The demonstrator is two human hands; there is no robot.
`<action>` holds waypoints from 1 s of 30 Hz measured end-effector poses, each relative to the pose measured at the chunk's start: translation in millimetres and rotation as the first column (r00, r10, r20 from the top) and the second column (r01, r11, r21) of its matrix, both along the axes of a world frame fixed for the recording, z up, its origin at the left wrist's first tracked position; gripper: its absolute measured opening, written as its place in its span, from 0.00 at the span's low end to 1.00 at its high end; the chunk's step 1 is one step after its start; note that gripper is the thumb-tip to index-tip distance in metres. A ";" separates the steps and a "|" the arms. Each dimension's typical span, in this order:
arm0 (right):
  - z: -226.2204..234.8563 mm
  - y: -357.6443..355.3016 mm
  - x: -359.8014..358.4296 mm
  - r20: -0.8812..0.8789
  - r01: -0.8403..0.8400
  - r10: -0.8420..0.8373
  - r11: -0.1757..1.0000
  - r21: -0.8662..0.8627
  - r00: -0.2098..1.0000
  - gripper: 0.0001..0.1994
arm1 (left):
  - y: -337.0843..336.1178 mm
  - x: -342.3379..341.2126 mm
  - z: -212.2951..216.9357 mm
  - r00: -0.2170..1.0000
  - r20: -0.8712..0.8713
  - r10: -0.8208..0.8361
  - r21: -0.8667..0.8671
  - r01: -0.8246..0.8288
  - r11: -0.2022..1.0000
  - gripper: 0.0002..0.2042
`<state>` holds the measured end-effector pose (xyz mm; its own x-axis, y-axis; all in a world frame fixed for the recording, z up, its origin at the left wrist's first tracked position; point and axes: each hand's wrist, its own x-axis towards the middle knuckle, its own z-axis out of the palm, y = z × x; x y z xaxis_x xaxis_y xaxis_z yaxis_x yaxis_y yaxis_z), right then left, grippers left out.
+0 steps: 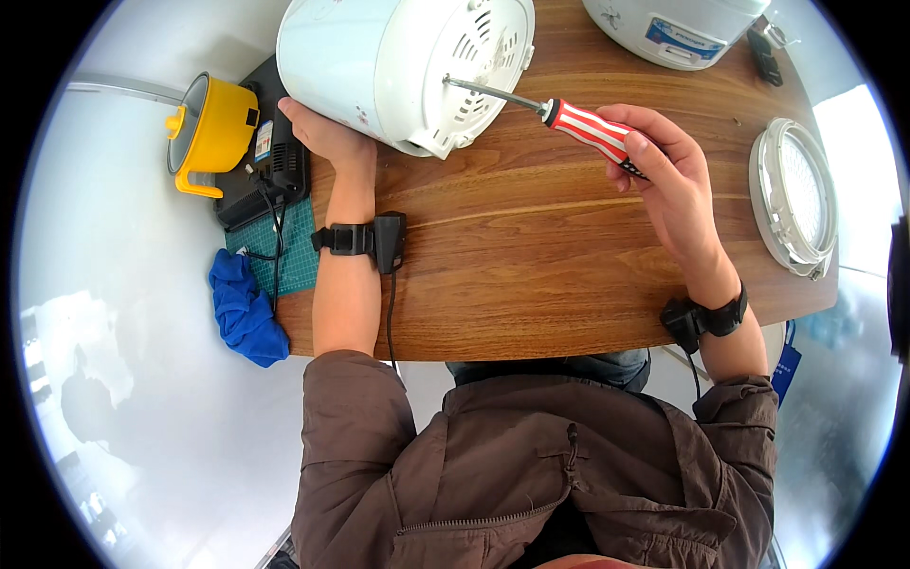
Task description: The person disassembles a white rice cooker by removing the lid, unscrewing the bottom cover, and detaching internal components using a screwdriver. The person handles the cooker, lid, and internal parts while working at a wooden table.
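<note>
A white rice cooker [389, 57] lies on its side on the wooden table [531, 275], its vented base facing right. My left hand [327, 137] presses against its lower left side and steadies it. My right hand [664, 171] grips the red-and-white striped handle of a screwdriver [592, 128]. The metal shaft reaches left and its tip touches the cooker's base near the vents. Black straps with small devices sit on both wrists.
A yellow pot [213, 128] stands on a black appliance [270, 161] at the table's left end, over a green mat [299, 251] and a blue cloth [245, 313]. A second white cooker [678, 28] is at the back right; a round lid [791, 194] lies at right.
</note>
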<state>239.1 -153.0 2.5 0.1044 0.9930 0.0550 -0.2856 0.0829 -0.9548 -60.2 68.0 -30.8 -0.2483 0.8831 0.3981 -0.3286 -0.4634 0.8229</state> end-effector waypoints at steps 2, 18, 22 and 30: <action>1.3 -0.3 -0.7 -0.011 0.000 0.000 1.000 0.005 1.000 0.15 | -0.4 0.3 -0.1 1.000 0.010 0.004 -0.013 -0.004 1.000 0.28; 10.9 -5.0 -6.1 0.272 0.205 -0.229 0.972 0.113 0.935 0.16 | 1.4 -1.7 -3.3 0.999 0.021 0.026 -0.020 -0.026 0.999 0.29; 10.7 -3.0 -1.0 0.385 0.173 -0.398 0.847 0.503 0.832 0.21 | -2.0 3.9 -2.2 0.996 0.061 0.066 0.010 -0.067 0.998 0.30; 19.7 -13.2 4.4 0.425 0.211 -0.333 0.928 0.308 0.842 0.22 | -9.8 11.9 4.1 0.993 0.072 0.092 0.009 -0.093 0.996 0.29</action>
<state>243.5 -166.2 22.2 0.2704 0.8769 0.3973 0.2511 0.3341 -0.9085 -48.4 58.3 -26.7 -0.3566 0.8502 0.3873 -0.3417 -0.5045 0.7929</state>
